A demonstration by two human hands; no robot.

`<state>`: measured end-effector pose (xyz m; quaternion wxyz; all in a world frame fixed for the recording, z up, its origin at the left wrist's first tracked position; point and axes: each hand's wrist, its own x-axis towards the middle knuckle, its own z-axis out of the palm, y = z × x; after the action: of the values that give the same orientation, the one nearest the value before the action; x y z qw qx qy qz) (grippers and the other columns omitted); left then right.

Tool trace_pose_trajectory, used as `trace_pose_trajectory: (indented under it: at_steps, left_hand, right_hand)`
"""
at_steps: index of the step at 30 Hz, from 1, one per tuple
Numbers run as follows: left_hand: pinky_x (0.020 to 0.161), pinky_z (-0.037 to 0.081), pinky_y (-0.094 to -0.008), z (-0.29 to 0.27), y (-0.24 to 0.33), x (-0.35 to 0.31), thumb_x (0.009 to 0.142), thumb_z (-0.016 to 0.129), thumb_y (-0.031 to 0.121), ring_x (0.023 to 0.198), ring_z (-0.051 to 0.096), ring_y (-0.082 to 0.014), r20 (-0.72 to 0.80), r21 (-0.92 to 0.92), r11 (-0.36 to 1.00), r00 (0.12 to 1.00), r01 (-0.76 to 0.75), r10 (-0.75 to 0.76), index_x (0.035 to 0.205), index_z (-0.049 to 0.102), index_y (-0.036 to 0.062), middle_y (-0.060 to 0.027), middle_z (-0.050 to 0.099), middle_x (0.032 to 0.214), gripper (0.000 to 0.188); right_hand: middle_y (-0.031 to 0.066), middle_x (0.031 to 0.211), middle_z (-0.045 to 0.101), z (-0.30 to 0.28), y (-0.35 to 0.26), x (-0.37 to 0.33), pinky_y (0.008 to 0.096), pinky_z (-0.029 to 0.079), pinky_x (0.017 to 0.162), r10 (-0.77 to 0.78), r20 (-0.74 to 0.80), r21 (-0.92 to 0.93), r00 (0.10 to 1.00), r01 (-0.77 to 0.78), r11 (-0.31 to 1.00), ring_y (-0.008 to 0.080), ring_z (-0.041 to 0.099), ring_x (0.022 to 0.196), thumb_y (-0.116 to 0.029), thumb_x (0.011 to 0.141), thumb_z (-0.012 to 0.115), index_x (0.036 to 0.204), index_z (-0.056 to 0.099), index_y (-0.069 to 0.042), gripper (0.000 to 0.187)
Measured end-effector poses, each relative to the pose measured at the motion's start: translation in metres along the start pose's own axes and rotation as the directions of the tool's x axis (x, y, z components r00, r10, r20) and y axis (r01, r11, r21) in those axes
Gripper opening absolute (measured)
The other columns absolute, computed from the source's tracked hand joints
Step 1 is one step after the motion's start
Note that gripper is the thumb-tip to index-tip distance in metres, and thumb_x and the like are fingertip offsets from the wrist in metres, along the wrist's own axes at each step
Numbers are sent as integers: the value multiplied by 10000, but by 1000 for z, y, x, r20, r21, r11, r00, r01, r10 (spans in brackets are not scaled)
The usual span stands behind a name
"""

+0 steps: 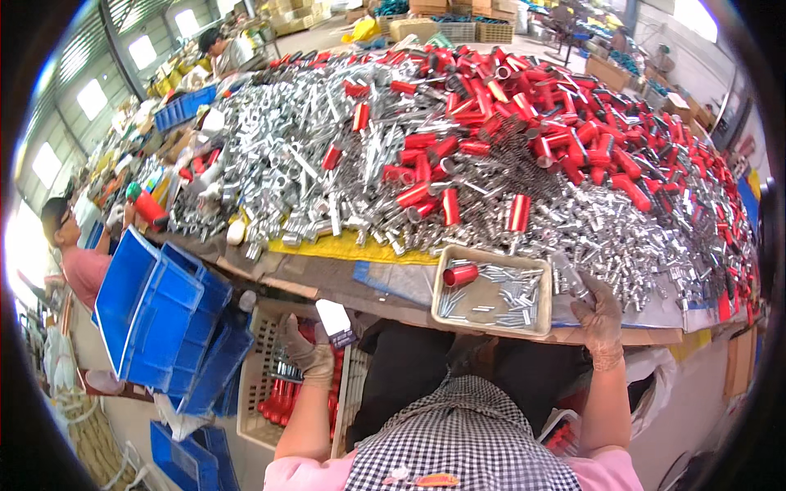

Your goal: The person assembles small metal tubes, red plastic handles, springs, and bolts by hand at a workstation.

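My right hand, in a thin brownish glove, is at the table edge beside a beige tray. Its fingers close on the lower end of a shiny, clear or silvery tube-like piece. In the tray lie a red cylindrical sleeve and many small silver pins. My left hand, gloved too, hovers over a beige slatted crate with its fingers apart. Red-handled tools lie in that crate. Close to the left fingertips is a white and dark boxy object.
A large heap of silver metal parts and red sleeves covers the table. Blue bins are stacked at the left. One person sits beyond them; another person is at the far left end.
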<state>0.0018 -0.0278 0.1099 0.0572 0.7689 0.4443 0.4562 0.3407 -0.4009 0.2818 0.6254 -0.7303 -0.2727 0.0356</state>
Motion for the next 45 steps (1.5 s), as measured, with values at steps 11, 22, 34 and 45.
trace_pose_trajectory:
  at_steps: [11,22,34,45]
  left_hand:
    - [857,483,-434,6,205,115,794,698,420,964,614,-351,483,-184,932,796,-313,363,1113,584,1,-201,639,1016,538]
    - [728,477,-485,46,224,131,843,642,320,821,611,-397,578,-178,944,747,-278,329,955,600,60,-183,640,824,286]
    - [646,484,-423,34,200,133,742,793,257,758,620,-360,356,-389,819,752,-422,556,939,606,62,-137,644,800,334]
    - [703,494,-444,-1,258,99,905,627,311,832,617,-350,97,-609,518,591,-601,801,1179,542,72,-145,645,926,374]
  right_hand:
    - [57,804,603,6,-51,-15,281,428,608,-111,214,-230,970,160,960,140,535,653,-20,724,668,1066,664,26,345]
    - [-10,791,605,16,-77,-23,224,415,612,157,264,-154,952,-119,981,67,517,687,-114,788,669,1078,677,17,318]
    - [-12,741,569,42,-76,-13,229,401,577,153,284,-126,947,-121,985,63,496,653,-100,801,666,1131,648,41,359]
    - [6,745,537,98,-56,33,207,354,457,385,474,560,792,-608,562,80,487,567,-104,829,651,1066,591,-12,261]
